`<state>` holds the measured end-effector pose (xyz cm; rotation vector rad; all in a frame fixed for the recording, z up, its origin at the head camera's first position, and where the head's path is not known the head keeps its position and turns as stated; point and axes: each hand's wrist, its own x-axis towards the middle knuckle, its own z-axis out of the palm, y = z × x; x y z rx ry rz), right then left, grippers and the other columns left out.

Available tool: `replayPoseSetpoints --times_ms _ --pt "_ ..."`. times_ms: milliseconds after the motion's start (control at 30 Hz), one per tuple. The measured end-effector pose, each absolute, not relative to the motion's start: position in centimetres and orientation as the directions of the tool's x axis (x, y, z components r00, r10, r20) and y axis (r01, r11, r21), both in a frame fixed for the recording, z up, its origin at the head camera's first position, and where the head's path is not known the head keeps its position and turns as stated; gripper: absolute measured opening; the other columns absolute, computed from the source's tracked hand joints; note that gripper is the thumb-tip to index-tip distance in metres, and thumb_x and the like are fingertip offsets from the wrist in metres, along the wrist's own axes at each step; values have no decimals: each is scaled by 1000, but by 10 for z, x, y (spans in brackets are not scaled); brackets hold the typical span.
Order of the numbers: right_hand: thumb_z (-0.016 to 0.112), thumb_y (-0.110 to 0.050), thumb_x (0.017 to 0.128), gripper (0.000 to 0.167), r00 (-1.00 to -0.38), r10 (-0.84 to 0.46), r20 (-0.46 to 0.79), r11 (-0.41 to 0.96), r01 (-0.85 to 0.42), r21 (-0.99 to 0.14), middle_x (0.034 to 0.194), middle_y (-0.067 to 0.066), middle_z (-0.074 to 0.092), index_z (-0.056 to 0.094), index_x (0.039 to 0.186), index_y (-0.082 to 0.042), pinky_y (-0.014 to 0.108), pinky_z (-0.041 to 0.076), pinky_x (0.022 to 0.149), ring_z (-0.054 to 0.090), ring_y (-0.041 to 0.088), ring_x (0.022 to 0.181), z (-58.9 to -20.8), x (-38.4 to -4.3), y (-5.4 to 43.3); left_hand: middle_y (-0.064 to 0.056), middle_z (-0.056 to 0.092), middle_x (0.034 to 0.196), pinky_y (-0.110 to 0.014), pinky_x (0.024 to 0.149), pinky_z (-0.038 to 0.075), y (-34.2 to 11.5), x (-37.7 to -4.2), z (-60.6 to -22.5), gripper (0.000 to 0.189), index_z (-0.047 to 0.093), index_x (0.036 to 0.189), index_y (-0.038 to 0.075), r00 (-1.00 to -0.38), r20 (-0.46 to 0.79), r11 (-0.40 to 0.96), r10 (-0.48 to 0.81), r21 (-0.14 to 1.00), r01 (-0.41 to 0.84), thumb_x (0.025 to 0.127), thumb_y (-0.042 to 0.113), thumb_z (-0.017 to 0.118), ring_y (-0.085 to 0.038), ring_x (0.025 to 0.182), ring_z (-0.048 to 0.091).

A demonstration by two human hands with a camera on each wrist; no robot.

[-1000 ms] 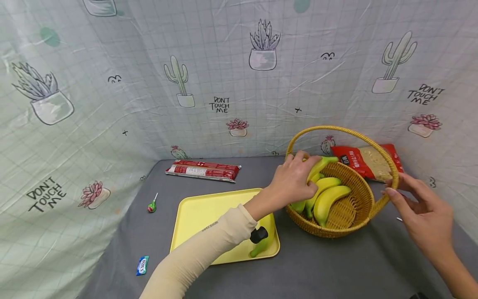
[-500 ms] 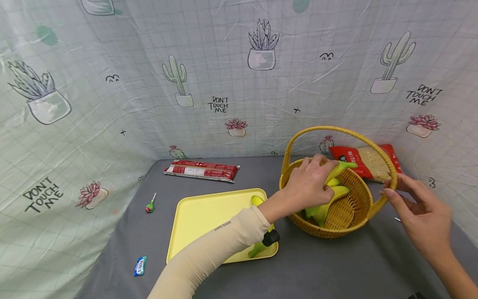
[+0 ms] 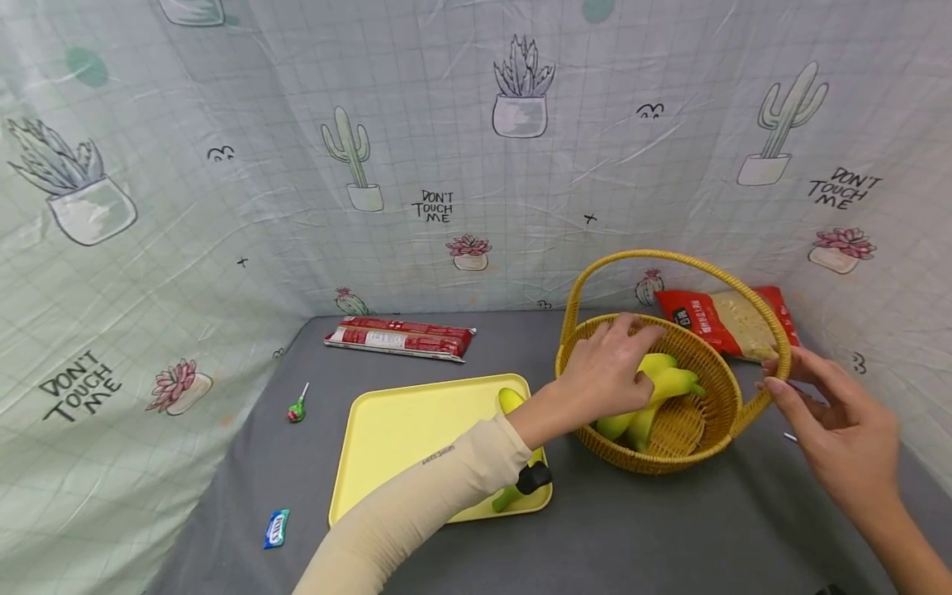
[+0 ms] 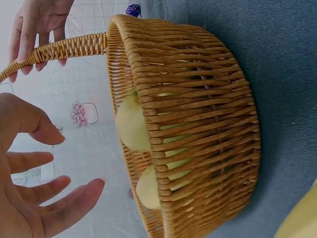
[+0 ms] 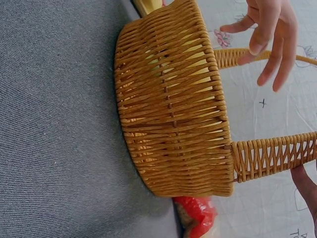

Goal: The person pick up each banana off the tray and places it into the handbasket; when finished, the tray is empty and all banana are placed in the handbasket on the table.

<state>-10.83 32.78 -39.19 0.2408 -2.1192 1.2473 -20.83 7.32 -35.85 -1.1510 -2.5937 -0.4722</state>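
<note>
In the head view a woven basket [image 3: 647, 464] with an arched handle [image 3: 766, 318] stands on the right of the grey table, with several yellow-green bananas [image 3: 672, 384] inside. My left hand [image 3: 606, 368] is over the bananas, its fingers parted and slightly bent, nothing between them. The left wrist view shows that same hand [image 4: 34, 193] beside the basket opening, apart from the fruit. On the far right, my right hand [image 3: 848, 417] pinches the handle's lower right part between thumb and fingers. Another banana [image 3: 511, 402] lies on the yellow tray [image 3: 416, 421], partly hidden by my left arm.
Behind the basket lies a red bag [image 3: 732, 322] with tan contents. A long red packet [image 3: 400, 339] rests at the back, left of centre. At left are a green lollipop [image 3: 297, 409] and a small blue-green packet [image 3: 276, 529]. Patterned cloth [image 3: 416, 124] hangs behind the table.
My left hand has moved right over the basket and let go of a banana, which now lies on the others inside. The right hand has stayed at the handle.
</note>
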Motion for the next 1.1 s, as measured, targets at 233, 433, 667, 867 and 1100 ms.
replayPoseSetpoints --times_ms 233,433,667,867,1100 --pt "66 22 92 49 -771 180 611 538 -443 -718 117 2 70 64 138 9 16 52 86 67 11 105 -393 -109 328 -8 56 141 -23 47 37 58 -205 -357 58 61 148 19 -666 380 633 642 228 740 91 11 67 -13 86 52" --pt "67 21 92 49 -778 193 598 538 -426 -728 117 -2 70 64 139 8 15 52 86 66 11 105 -392 -108 327 -7 56 144 -26 48 40 43 -204 -354 57 61 149 19 -695 370 640 616 279 716 92 13 67 -16 95 59" --pt "67 21 92 49 -776 191 601 551 -422 -720 117 2 69 65 139 7 15 52 85 66 11 105 -392 -109 327 -6 58 142 -31 55 45 22 -204 -357 57 62 148 22 -726 373 664 577 302 684 93 13 68 -21 103 62" --pt "66 21 92 48 -767 196 611 547 -432 -717 116 2 69 65 138 7 14 52 85 66 12 104 -391 -108 324 -5 60 137 -37 62 50 6 -203 -361 57 62 149 23 -757 381 695 531 316 646 93 16 68 -23 103 63" --pt "67 20 92 49 -753 200 627 557 -439 -705 117 5 68 66 139 3 12 50 85 65 12 105 -393 -110 323 -5 61 135 -38 58 49 -10 -203 -367 57 62 149 20 -769 421 724 481 305 619 92 16 69 -22 98 62"
